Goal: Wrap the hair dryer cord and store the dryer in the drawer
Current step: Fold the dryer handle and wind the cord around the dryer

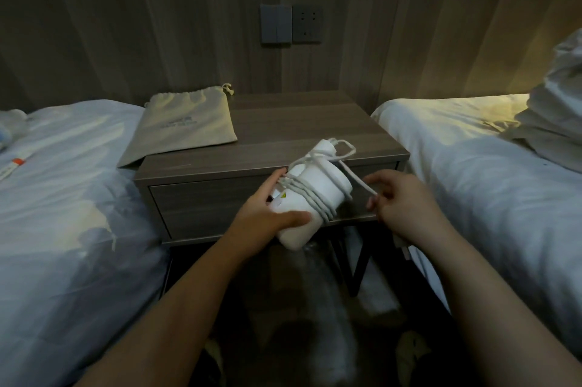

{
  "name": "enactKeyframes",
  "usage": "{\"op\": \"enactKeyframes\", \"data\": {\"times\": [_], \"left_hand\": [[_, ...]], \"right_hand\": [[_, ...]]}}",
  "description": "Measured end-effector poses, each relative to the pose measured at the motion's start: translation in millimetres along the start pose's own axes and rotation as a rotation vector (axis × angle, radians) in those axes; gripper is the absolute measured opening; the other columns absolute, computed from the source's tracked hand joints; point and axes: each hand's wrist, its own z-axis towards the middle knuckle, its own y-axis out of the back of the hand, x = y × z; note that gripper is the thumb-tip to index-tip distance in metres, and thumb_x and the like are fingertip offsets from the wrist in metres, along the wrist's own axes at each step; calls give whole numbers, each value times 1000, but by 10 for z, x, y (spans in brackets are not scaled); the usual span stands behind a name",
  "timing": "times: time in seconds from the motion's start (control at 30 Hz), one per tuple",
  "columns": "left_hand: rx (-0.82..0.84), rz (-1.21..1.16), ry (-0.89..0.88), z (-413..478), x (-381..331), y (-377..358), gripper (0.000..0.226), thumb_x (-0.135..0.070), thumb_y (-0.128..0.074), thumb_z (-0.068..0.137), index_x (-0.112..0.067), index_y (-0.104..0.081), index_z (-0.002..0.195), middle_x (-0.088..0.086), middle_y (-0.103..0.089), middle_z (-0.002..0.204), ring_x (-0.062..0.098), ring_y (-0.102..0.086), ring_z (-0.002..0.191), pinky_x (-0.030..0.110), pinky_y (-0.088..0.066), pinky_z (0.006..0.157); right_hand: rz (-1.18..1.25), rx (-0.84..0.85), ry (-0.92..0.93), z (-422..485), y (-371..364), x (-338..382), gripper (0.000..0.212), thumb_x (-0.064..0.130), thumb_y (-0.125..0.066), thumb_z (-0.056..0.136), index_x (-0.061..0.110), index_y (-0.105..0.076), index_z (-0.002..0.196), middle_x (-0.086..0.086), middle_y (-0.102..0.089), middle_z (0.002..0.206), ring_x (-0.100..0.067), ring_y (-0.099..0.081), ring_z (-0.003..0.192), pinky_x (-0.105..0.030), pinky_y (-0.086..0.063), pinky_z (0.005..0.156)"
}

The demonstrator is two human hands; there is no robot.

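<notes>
A white hair dryer [315, 188] is held in the air in front of the nightstand drawer [208, 207], which is closed. My left hand [267, 213] grips the dryer's body from the left. Several turns of white cord [310, 194] lie around the barrel and handle. My right hand [396, 200] pinches the free stretch of cord just right of the dryer, pulling it taut. The plug end hangs below my right wrist, partly hidden.
The wooden nightstand [283, 128] stands between two beds with white covers [63, 197] [488, 172]. A beige drawstring bag [185, 128] lies on its left part. A switch and socket plate [291, 24] are on the wall. Pillows [560, 109] are piled at right.
</notes>
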Motion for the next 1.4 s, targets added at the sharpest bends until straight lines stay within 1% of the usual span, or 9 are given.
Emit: {"op": "enactKeyframes", "data": {"times": [0.13,0.3,0.5,0.7,0.87,0.93,1.03,1.2,1.4], "left_hand": [[41,144,-55,-44,37,-91,100,-32,-86,53,-45,-32,137,-13,-52,129,6,-54,112,24,-46,91],[101,213,-85,-99,49,-162,103,-30,-84,61,-48,-23,141,-14,-47,135,7,-53,115,30,-49,95],[82,202,-107,-106,56,-215,100,-28,-84,62,-55,-22,136,-27,-46,121,-1,-52,110,20,-46,89],[64,172,-99,-64,91,-184,102,-26,-84,62,-50,-23,140,-22,-48,117,2,-53,108,24,-48,89],[70,166,-103,-62,104,-167,100,-24,-84,63,-51,-24,139,-22,-48,118,1,-53,108,23,-47,89],[71,172,-110,-74,92,-168,98,-24,-83,63,-57,-24,134,-26,-50,113,-3,-54,104,20,-49,85],[78,204,-126,-90,68,-173,96,-27,-83,62,-67,-21,124,-34,-48,111,-5,-53,105,20,-50,86],[95,319,-126,-96,49,-147,104,-41,-81,58,-64,-14,134,-14,-47,133,6,-55,109,27,-52,88],[89,527,-177,-113,30,-161,107,-47,-80,60,-73,3,123,-9,-57,125,7,-60,97,29,-54,85]], "right_hand": [[288,68,1,25,-84,-9,18,19,-54,90,16,-68,101,-8,-72,94,-21,-67,90,-42,-52,87],[572,224,-72,-72,-110,64,41,45,-40,94,19,-69,109,-1,-72,106,-13,-64,103,-33,-47,95],[702,15,-103,-85,-310,120,37,36,-53,90,8,-60,113,-6,-69,107,-6,-64,90,-9,-49,67],[820,202,-148,-43,-321,37,36,38,-60,85,22,-62,117,-6,-70,110,-20,-67,102,-43,-53,91],[1015,244,-146,-13,-318,27,33,32,-39,96,16,-67,100,-2,-75,93,-14,-70,89,-26,-54,74],[1000,244,-111,-14,-317,15,27,26,-42,95,16,-68,98,0,-76,85,-13,-69,83,-21,-54,68],[950,259,-51,-32,-324,-18,28,24,-57,87,14,-65,112,-5,-74,101,-16,-69,94,-23,-54,74],[861,245,-34,-25,-309,-26,21,19,-55,89,23,-66,107,1,-74,101,-10,-69,95,-16,-52,71],[784,265,-66,-44,-291,-31,36,15,-67,80,20,-58,115,5,-68,101,-3,-68,85,-14,-51,64]]}}
